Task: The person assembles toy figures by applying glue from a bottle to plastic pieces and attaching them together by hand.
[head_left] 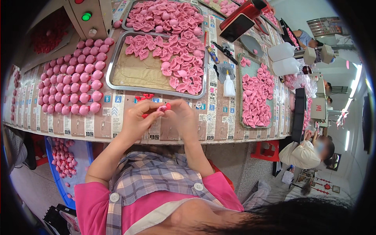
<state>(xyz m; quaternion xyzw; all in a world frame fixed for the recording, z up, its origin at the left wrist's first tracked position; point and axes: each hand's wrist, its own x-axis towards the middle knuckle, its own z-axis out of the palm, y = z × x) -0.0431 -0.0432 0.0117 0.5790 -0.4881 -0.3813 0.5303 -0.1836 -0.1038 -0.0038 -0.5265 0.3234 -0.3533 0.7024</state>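
Right now I am pinching a small pink piece (161, 109) between both hands, left hand (138, 119) and right hand (183, 117) clamped on its edges; it looks light and soft.

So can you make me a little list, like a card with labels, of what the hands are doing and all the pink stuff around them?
left hand: pinching a small pink piece with red bits
right hand: fingertips on the same piece, from the other side
just beyond the hands: small red parts on the table
left of the hands: rows of round pink balls on the table
ahead: metal tray with flat pink shapes heaped at its right
right: white squeeze bottle, then a mat with more pink pieces
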